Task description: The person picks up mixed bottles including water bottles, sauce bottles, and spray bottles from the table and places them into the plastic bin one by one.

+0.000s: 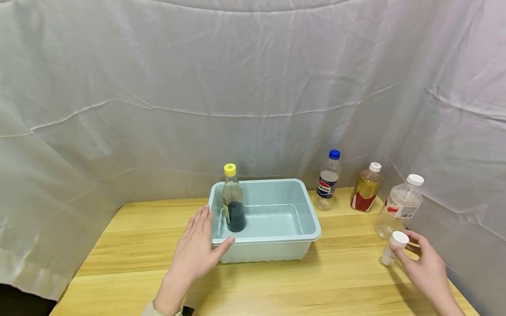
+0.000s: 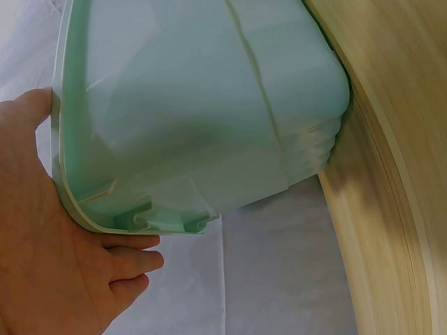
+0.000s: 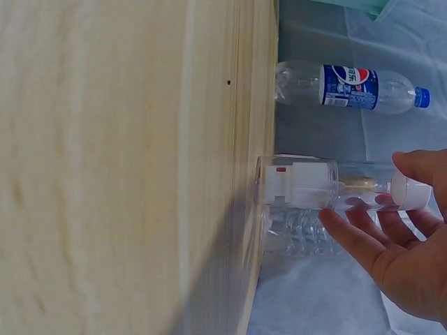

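Observation:
My left hand (image 1: 196, 250) rests against the left end of a pale blue-green plastic bin (image 1: 269, 252), fingers straight along its side and thumb at the front rim. Inside the bin, to the left, a glass bottle (image 1: 234, 197) with a yellow cap and dark liquid stands upright. At the right, my right hand (image 1: 424, 263) has its thumb and fingers round the upper part of a small clear bottle (image 3: 304, 185) with a white cap. That bottle stands upright on the table. Some of the fingertips show through its clear wall in the right wrist view.
Behind the small bottle stands a large clear bottle (image 1: 399, 208) with a white cap. Farther back are a white-capped bottle (image 1: 365, 191) with a gold and red label and a blue-capped Pepsi bottle (image 1: 328, 184). Grey cloth (image 1: 253, 87) hangs behind the wooden table (image 1: 158, 245).

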{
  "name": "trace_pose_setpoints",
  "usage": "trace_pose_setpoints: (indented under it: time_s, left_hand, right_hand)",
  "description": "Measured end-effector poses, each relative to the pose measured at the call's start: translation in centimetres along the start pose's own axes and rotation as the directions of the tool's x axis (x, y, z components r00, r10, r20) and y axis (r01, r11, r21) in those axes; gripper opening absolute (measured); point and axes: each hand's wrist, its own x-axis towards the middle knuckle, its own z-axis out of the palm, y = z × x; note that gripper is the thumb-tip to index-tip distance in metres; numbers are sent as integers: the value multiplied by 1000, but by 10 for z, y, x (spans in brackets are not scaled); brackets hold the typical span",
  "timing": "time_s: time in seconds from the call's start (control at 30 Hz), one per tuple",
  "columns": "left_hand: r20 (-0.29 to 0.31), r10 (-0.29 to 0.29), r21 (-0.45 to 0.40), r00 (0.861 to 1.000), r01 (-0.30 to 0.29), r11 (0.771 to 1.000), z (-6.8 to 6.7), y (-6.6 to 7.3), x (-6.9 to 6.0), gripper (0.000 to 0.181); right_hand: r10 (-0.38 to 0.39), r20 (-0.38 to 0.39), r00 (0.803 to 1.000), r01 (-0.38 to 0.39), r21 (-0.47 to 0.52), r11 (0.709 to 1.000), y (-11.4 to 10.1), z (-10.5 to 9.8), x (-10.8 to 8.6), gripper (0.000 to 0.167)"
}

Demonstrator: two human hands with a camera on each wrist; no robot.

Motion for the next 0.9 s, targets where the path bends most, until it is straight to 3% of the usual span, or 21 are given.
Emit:
trace_pose_setpoints:
  time_s: [0.37,0.9]
  left_hand:
    - [-14,3,0,1000,-3,1000,1,0,0,98]
    - [-24,11,1,1000,-11,1000,1,-1,0,99]
  right_hand:
    - [15,13,1000,-15,2,1000,-4,0,0,54]
    - [-8,-36,999,12,123,992,-33,6,3,53]
